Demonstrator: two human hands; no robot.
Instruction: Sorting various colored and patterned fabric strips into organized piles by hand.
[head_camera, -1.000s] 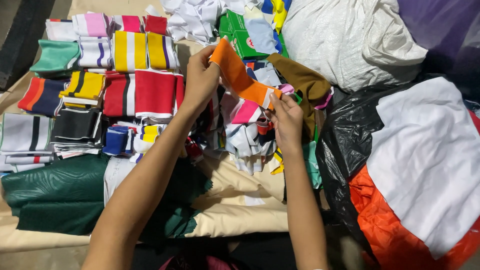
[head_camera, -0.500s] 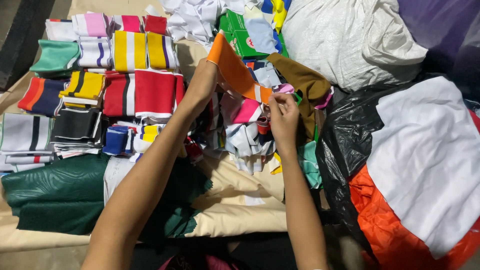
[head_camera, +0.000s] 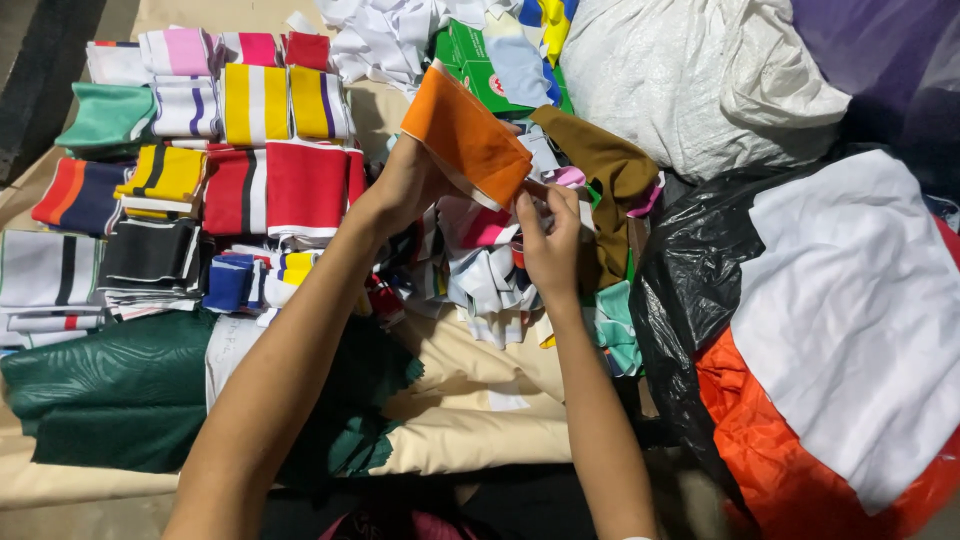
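- Orange fabric strip (head_camera: 466, 136), white-edged: held up between both hands above the scrap heap (head_camera: 480, 270), long axis running from far left down to near right.
- Left hand (head_camera: 405, 185): fingers closed on the strip's underside at its far-left half; strip lies just above and right of this hand.
- Right hand (head_camera: 550, 235): fingertips pinched on the strip's near-right end; strip lies up and left of it. Both hands touch it, neither nearer.
- Sorted striped stacks (head_camera: 270, 180): on the desk, left of the hands, apart from the strip.
- Black bag (head_camera: 690, 300): to the right.
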